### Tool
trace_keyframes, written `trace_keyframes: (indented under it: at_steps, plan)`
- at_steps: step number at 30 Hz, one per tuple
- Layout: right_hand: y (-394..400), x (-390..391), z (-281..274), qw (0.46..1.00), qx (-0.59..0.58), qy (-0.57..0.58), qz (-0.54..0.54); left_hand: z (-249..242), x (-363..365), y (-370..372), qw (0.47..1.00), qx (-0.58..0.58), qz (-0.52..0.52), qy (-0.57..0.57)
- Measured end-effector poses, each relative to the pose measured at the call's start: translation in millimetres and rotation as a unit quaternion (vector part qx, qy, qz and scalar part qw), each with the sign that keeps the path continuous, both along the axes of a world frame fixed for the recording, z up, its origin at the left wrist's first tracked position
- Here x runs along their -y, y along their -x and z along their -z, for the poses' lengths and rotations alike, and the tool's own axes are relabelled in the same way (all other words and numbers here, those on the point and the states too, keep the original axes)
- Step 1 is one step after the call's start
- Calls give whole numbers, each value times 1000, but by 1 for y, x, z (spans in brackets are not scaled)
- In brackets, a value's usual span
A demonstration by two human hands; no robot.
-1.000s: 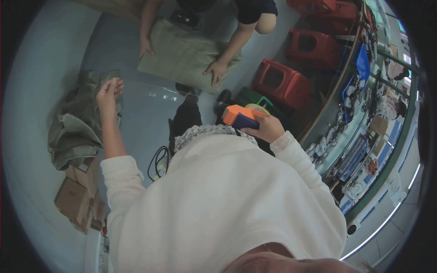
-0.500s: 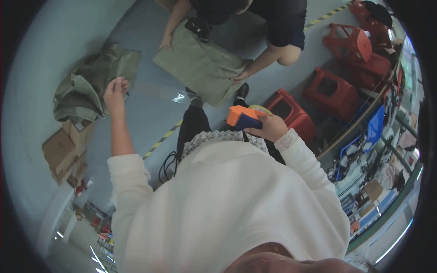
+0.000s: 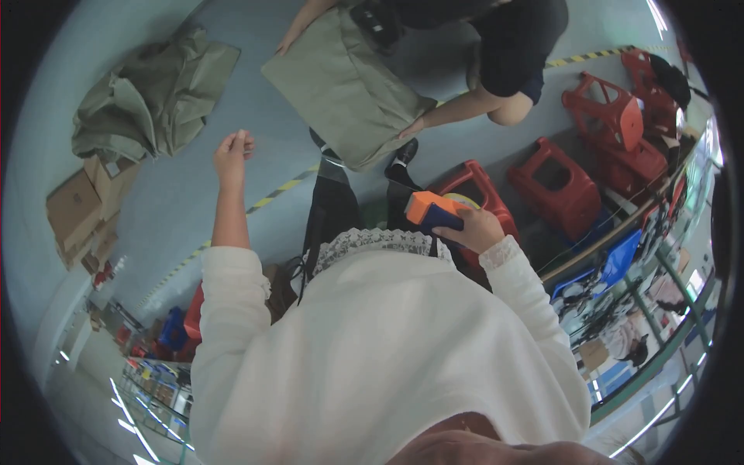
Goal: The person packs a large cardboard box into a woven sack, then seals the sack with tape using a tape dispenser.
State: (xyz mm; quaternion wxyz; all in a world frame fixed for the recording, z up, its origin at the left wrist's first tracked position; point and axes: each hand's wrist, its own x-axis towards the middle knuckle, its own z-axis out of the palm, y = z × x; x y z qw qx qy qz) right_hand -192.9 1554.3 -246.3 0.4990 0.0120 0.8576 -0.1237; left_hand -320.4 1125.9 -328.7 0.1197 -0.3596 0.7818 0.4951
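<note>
My right hand (image 3: 474,231) is closed around an orange and dark blue tape dispenser (image 3: 431,213), with a yellowish roll edge showing behind it. Out to the left, my left hand (image 3: 235,151) is raised with its fingers pinched on the end of a clear tape. The strip is hard to see; a glint of the clear tape (image 3: 333,161) shows between my hands, over my legs. In front of me a crouching person's hands hold a grey-green fabric bag (image 3: 349,93) by its left and right sides.
Another crumpled grey-green bag (image 3: 155,97) lies at the left, above cardboard boxes (image 3: 81,205). Red plastic stools (image 3: 554,186) stand at the right, beside a bench with a blue tray (image 3: 620,260). Yellow-black floor tape (image 3: 283,190) crosses the floor.
My left hand has moved right and away from the crumpled bag. The dispenser has shifted slightly right and down in view. The person's held bag appears a little higher.
</note>
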Motion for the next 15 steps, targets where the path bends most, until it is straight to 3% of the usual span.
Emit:
trace_keyframes:
  at_steps: [4, 9, 13, 15]
  plan:
    - [41, 23, -7, 996, -53, -15, -77, 38, 39, -23, 997, 35, -61, -32]
    - [127, 83, -2, 972, -19, -52, -228, 112, 77, -63, 975, 75, -193, -82]
    - [174, 115, 26, 955, 69, -122, -261, 184, 64, -94, 947, 93, -274, -141]
    - [188, 118, 44, 949, 46, -135, -280, 205, 45, -95, 927, 103, -320, -169]
